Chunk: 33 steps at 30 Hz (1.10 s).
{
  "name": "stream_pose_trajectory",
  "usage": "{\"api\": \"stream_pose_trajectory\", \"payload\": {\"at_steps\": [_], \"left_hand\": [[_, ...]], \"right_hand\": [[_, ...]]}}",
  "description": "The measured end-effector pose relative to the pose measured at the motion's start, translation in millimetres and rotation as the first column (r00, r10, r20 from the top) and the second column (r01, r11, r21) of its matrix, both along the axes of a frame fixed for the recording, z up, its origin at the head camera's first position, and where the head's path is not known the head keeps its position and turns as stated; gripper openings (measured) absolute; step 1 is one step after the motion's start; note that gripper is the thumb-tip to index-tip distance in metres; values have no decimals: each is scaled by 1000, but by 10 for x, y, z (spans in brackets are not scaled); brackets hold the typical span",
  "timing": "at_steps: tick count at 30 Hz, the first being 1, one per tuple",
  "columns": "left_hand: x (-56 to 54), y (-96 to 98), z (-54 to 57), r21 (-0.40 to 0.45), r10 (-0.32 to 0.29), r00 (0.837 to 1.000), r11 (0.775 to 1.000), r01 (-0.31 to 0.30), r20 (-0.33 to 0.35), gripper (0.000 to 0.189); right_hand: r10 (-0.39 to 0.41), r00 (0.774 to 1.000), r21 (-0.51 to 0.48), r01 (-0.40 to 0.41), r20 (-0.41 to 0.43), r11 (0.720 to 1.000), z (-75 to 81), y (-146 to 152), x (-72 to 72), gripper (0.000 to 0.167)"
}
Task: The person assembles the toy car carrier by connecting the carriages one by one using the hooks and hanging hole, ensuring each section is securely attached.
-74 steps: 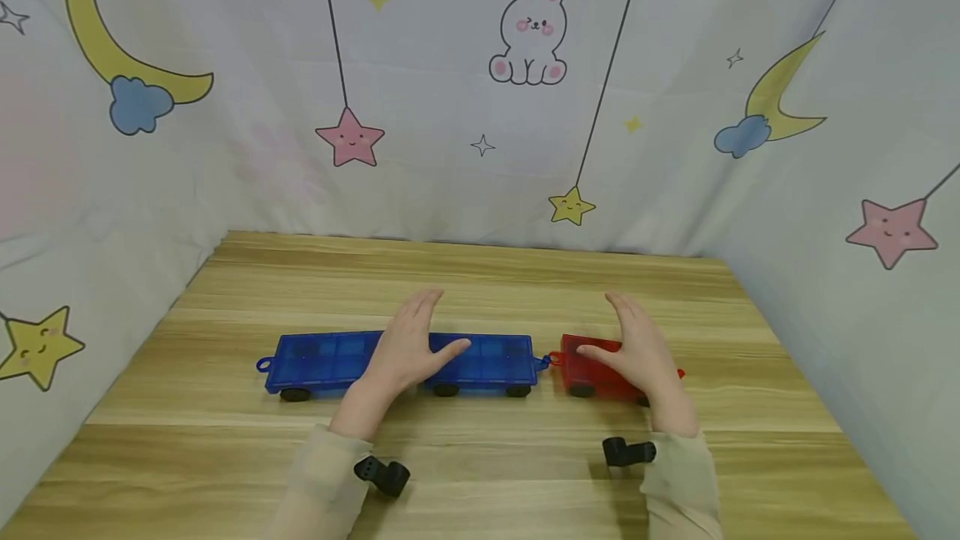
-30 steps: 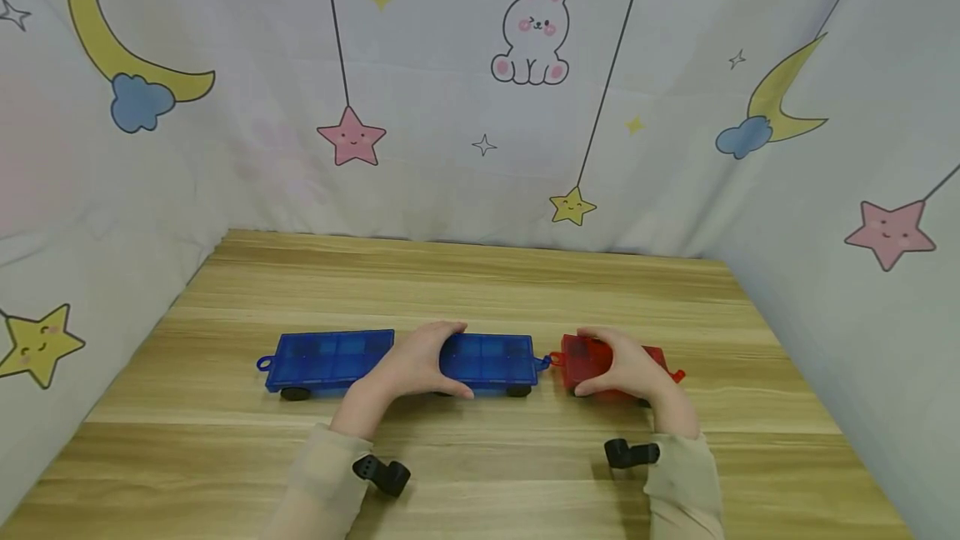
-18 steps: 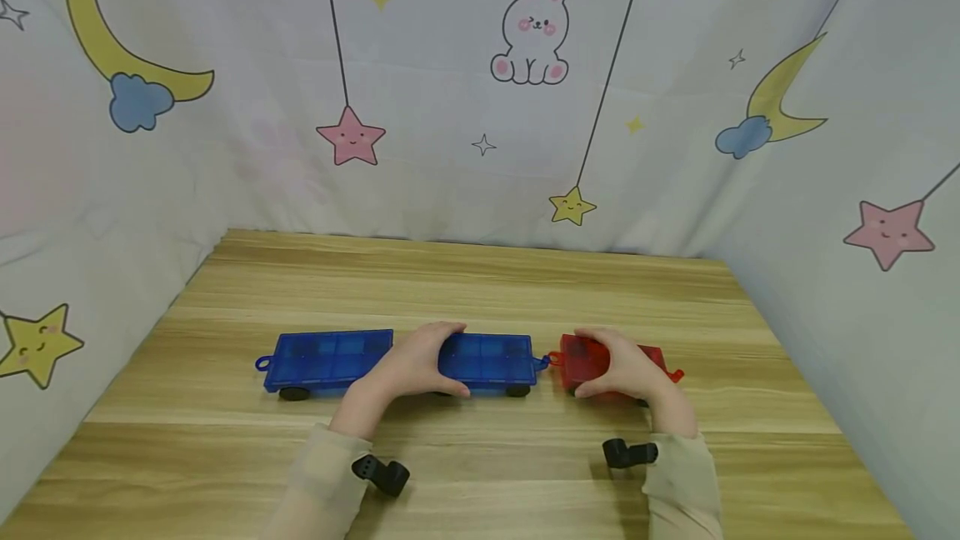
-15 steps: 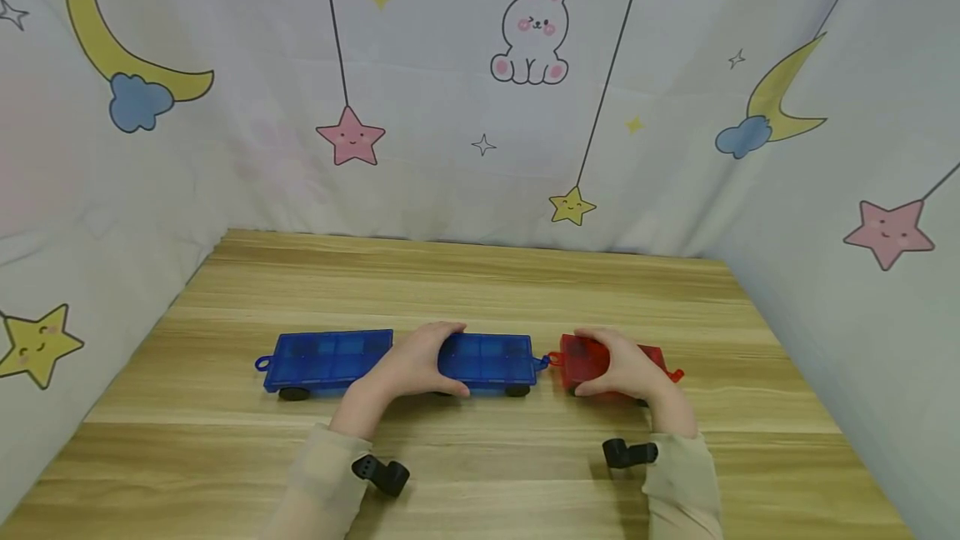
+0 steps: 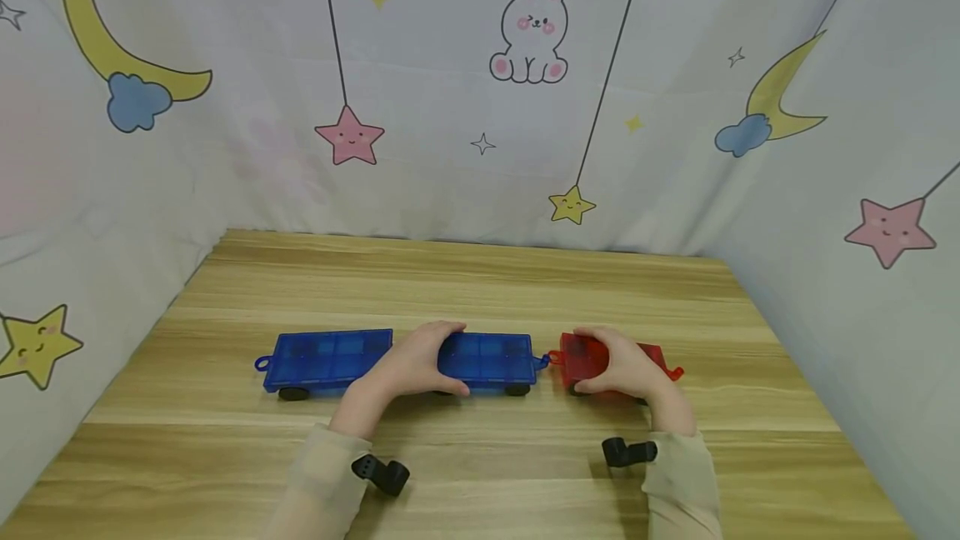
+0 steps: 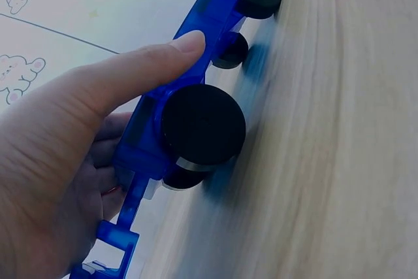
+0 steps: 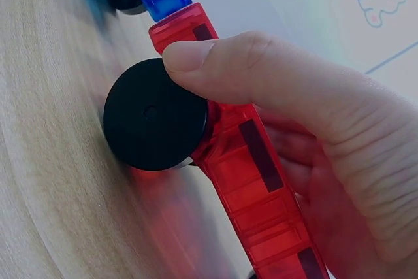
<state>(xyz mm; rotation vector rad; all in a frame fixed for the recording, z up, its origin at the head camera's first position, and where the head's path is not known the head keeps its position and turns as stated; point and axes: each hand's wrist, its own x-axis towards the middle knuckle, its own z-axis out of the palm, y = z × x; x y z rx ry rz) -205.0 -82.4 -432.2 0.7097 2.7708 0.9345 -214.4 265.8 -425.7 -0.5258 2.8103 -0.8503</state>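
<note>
A red toy train car (image 5: 651, 357) with black wheels stands on the wooden table, and my right hand (image 5: 626, 369) grips it across its sides. The thumb lies on its near side, just above a wheel, in the right wrist view. Left of it is a translucent blue toy train car (image 5: 495, 359), held the same way by my left hand (image 5: 412, 365). A hook and ring between these two cars meet at a small gap. Farther left stands a second blue car (image 5: 330, 358) with a ring at its left end. My left hand covers the gap between the blue cars.
The wooden table (image 5: 480, 290) runs back to a white printed curtain (image 5: 450, 190), which also hangs on both sides. A black camera (image 5: 382, 473) sits on the left wrist and another (image 5: 628, 452) on the right.
Both hands were spread above the cars at first. They came down, and the fingers closed round the middle blue car and the red car. Over the last second, hands and cars stay in place.
</note>
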Motion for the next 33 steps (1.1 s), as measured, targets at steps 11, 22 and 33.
{"api": "stream_pose_trajectory", "payload": {"at_steps": [11, 22, 33], "left_hand": [[-11, -5, -14, 0, 1, 1000, 1000, -1, -4, 95], [-19, -4, -23, 6, -6, 1000, 1000, 6, -1, 95], [-25, -3, -24, -1, -1, 1000, 1000, 1, -1, 95]], "right_hand": [[1, 1000, -17, -1, -9, 1000, 2, 1, 20, 84], [-7, 1000, -25, 6, -23, 1000, 10, 1, 16, 82], [-26, 1000, -63, 26, -3, 998, 10, -10, 18, 82]]}}
